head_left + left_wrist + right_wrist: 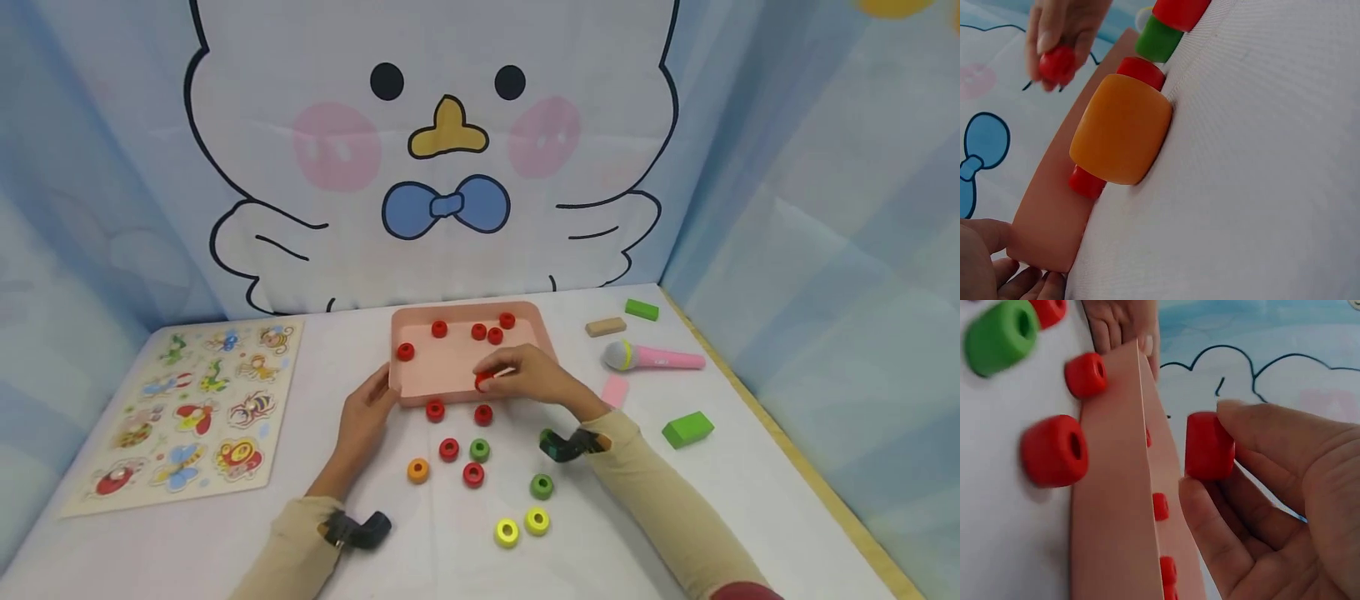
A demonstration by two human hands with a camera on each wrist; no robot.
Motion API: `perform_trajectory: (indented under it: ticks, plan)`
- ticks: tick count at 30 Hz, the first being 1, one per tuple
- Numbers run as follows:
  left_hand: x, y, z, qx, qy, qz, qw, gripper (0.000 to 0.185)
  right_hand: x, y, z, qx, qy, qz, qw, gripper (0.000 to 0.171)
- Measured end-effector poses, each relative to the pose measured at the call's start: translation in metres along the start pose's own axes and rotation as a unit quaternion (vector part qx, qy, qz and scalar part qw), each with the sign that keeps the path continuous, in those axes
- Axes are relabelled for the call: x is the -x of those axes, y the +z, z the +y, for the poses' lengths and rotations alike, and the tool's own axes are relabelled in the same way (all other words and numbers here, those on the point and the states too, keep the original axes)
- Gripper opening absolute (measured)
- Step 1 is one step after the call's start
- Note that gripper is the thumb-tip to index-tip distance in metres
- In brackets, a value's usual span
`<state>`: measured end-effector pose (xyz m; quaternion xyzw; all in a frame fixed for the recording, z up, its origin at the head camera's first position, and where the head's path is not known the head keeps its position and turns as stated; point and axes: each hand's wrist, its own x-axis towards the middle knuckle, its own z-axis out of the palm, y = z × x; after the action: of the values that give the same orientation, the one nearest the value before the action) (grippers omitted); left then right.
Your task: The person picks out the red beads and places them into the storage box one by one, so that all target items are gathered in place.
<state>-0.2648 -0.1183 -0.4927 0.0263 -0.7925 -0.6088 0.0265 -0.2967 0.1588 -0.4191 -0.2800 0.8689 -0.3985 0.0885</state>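
The right hand (536, 377) reaches over the pink tray's (450, 367) near edge, its grip pinching a red ring (1209, 446) between thumb and fingertips just above the tray. The left hand (365, 412) rests on the worktop (750, 483), fingers relaxed and steadying the tray's near-left corner.

orange bead (1121, 129) against pink tray (1054, 206)

ok so count: ten red rings (439, 329), two green rings (480, 451), two yellow rings (507, 532), one orange ring (417, 471), two green blocks (687, 428).
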Motion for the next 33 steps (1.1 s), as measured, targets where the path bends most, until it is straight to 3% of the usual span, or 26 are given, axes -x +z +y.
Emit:
perform_trajectory:
  ticks: [5, 13, 18, 25, 33]
  plan:
    - [-0.001, 0.002, 0.0, 0.006, 0.0, 0.003, 1.0, 0.055, -0.058, 0.005, 0.002, 0.059, 0.039, -0.005, 0.997, 0.031]
    - [0.002, 0.003, 0.0, 0.029, 0.009, -0.003, 0.9995, 0.053, -0.118, 0.023, 0.014, 0.053, 0.042, -0.016, 0.998, 0.024]
    - [0.001, -0.002, 0.002, 0.026, 0.02, 0.001, 0.9995, 0.053, -0.131, 0.034, 0.014, 0.055, 0.043, -0.016, 0.997, 0.021]
    - [0.001, -0.002, 0.003, 0.036, 0.024, -0.001, 0.9991, 0.053, -0.129, 0.04, 0.011, 0.056, 0.061, 0.002, 0.997, 0.022]
    - [0.001, -0.001, 0.001, 0.034, 0.028, -0.002, 0.999, 0.053, -0.132, 0.039, 0.015, 0.053, 0.071, -0.009, 0.996, 0.026]
